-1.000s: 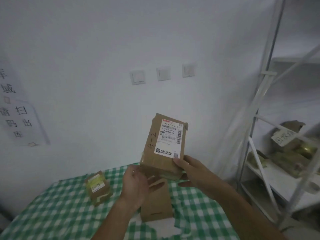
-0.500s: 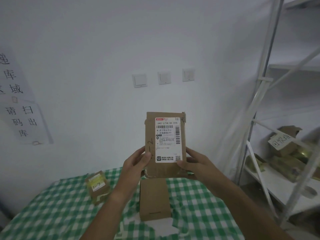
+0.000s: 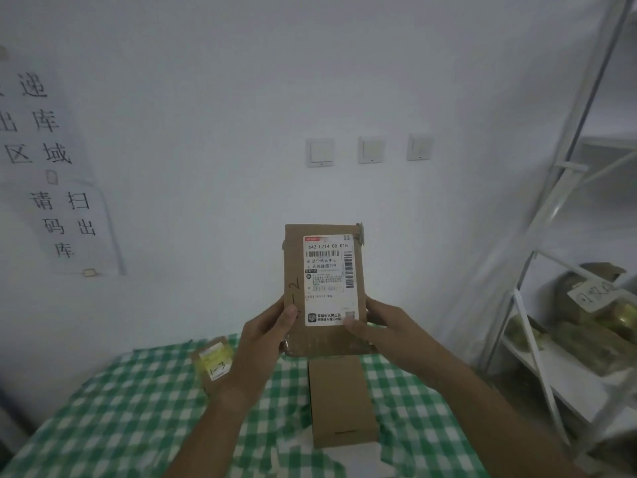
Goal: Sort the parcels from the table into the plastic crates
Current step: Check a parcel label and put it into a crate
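I hold a flat brown cardboard parcel [image 3: 322, 288] upright in front of me, its white shipping label facing the camera and a handwritten number on its left edge. My left hand [image 3: 262, 343] grips its lower left side, thumb on the front. My right hand [image 3: 386, 331] grips the lower right corner. On the green checked table [image 3: 120, 419] below lie a plain brown box [image 3: 339, 401] and a small parcel with a yellow label marked 1-3 [image 3: 213, 362], partly behind my left wrist. No plastic crate is in view.
A white metal shelf rack [image 3: 537, 305] stands at the right, holding wrapped packages [image 3: 586, 326]. The white wall behind carries three light switches [image 3: 368, 150] and paper signs [image 3: 62, 208] at the left. A white sheet [image 3: 344, 460] lies at the table's near edge.
The parcel has turned from tilted to upright with its label square to me. My left hand has moved from below it onto its lower left side. The camera has tilted slightly upward.
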